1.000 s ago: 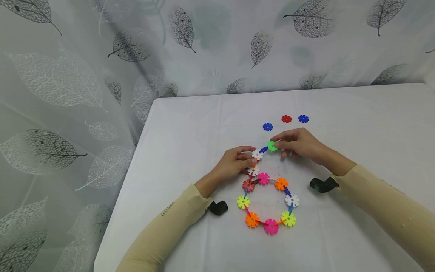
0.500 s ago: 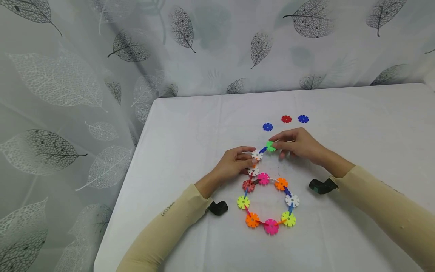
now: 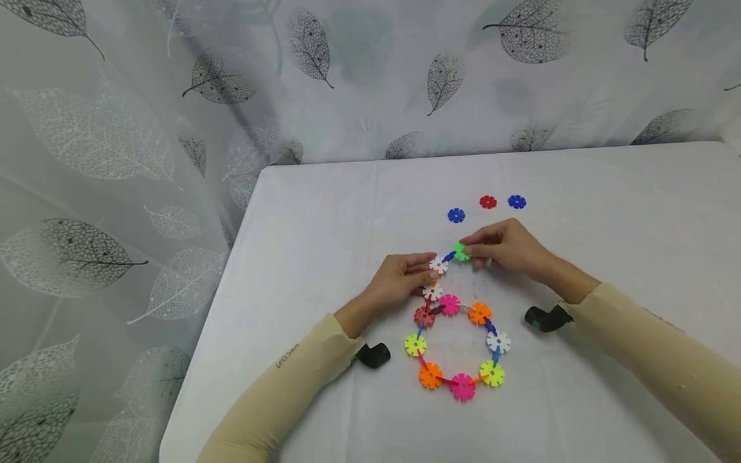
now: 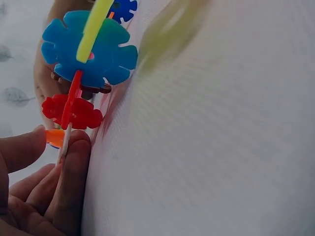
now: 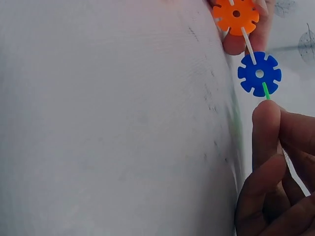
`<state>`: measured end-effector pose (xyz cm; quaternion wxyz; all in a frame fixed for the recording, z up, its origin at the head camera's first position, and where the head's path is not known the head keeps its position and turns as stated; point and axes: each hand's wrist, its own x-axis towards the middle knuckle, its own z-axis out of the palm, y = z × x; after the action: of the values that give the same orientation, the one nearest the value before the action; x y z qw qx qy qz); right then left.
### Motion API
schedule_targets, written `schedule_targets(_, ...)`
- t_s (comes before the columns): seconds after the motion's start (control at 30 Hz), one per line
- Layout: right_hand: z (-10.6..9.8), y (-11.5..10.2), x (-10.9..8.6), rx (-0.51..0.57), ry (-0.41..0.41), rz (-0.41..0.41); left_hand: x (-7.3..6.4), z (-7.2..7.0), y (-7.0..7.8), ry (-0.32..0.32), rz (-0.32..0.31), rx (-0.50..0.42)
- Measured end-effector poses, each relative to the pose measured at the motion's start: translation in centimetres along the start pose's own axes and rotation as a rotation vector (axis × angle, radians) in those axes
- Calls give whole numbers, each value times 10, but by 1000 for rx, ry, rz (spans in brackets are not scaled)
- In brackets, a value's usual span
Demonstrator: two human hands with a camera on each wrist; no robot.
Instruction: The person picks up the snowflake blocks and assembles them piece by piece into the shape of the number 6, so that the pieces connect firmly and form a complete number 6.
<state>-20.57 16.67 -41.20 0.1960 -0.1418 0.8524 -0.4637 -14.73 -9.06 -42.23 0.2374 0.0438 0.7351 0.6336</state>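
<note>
A chain of colourful notched interlocking discs lies on the table, its lower part forming a ring with a pink disc [image 3: 462,387] at the bottom. From the ring's upper left, a branch runs up through a white disc [image 3: 432,292], an orange disc [image 5: 236,17], another white disc [image 3: 439,264] and a blue disc [image 5: 259,74]. My left hand [image 3: 399,280] grips this branch between thumb and fingers near the white and orange discs. At the branch's end, my right hand [image 3: 509,247] pinches a green disc [image 3: 461,251], slotted into the blue one; fingers mostly hide it in the right wrist view.
Beyond the hands lie a loose blue disc [image 3: 456,215], a red disc [image 3: 488,202] and a second blue disc [image 3: 517,202]. A leaf-patterned curtain [image 3: 359,77] hangs behind the white-covered table [image 3: 324,218]. Dark wrist devices [image 3: 373,355] sit under both sleeves.
The right hand has shifted slightly left and nearer, carrying the green disc with it. The left hand keeps its grip nearly in place.
</note>
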Motion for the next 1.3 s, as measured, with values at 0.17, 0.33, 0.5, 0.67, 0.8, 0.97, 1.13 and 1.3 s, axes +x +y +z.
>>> schedule_targets(0.17,1,2,4,-6,-32,6,1,-1,-1,-3,-8,7)
schedule_targets(0.33,0,4,9,40,-64,35,1,0,-1,0,-3,20)
schedule_targets(0.5,-1,6,11,94,-99,35,1,1,1,7,-11,39)
schedule_targets(0.67,0,7,13,99,-106,28,2,0,0,12,-16,48)
schedule_targets(0.8,1,7,13,88,-99,20,3,0,0,15,-32,62)
schedule_targets(0.97,3,8,8,66,-82,14,3,0,-1,20,-63,69)
schedule_targets(1.13,-1,6,6,42,-60,9,2,0,4,26,-64,102)
schedule_targets(1.3,-15,2,4,-34,50,-32,2,2,10,31,-71,103)
